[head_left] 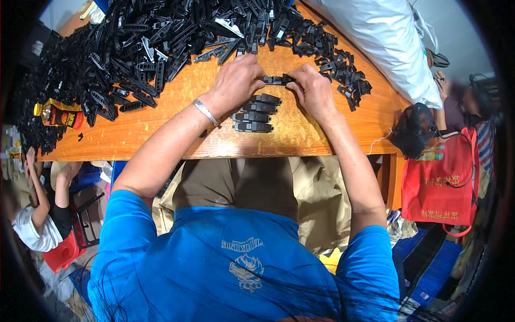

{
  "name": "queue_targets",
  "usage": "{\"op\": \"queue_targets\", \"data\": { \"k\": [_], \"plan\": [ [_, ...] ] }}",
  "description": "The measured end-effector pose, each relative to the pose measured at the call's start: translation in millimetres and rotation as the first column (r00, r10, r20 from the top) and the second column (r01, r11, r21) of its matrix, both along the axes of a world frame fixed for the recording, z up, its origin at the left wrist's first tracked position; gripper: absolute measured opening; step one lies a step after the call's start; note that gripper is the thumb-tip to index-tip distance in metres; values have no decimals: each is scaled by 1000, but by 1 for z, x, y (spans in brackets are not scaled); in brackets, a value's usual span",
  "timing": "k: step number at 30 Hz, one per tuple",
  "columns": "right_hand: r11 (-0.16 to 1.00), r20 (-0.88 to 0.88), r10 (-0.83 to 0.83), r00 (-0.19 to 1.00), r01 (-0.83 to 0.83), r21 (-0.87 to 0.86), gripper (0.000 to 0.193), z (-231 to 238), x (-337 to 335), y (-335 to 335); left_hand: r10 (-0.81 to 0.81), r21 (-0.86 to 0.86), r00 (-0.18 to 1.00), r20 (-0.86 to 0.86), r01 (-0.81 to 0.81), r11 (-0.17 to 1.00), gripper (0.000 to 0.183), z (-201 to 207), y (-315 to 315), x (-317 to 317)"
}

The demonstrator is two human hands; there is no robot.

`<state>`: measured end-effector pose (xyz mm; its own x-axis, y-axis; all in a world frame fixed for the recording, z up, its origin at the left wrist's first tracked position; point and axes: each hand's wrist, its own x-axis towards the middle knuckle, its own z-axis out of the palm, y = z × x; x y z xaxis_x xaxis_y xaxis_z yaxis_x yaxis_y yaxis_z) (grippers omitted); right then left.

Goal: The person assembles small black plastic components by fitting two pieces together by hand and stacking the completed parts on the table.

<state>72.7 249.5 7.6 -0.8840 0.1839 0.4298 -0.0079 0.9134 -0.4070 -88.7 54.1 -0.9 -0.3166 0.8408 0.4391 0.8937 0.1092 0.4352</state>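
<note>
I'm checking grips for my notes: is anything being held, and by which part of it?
Yes, a small black plastic piece: the left hand has its left end, and the right hand its right end.

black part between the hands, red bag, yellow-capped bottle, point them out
Black part (pixel 277 80), head view: its middle
Red bag (pixel 435 196), head view: its broad side
Yellow-capped bottle (pixel 60 114), head view: its body
</note>
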Motion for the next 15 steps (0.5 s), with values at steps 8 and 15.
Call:
{"op": "queue_targets", "data": {
  "k": [8,15],
  "plan": [
    [944,195,165,967,-212,251,14,14,-30,1,-34,-23,999,41,35,999,18,0,12,-3],
    [994,356,85,931,-102,27,33,16,-22,-2,-48,-183,995,82,62,981,31,14,0,-6]
  ]
}}
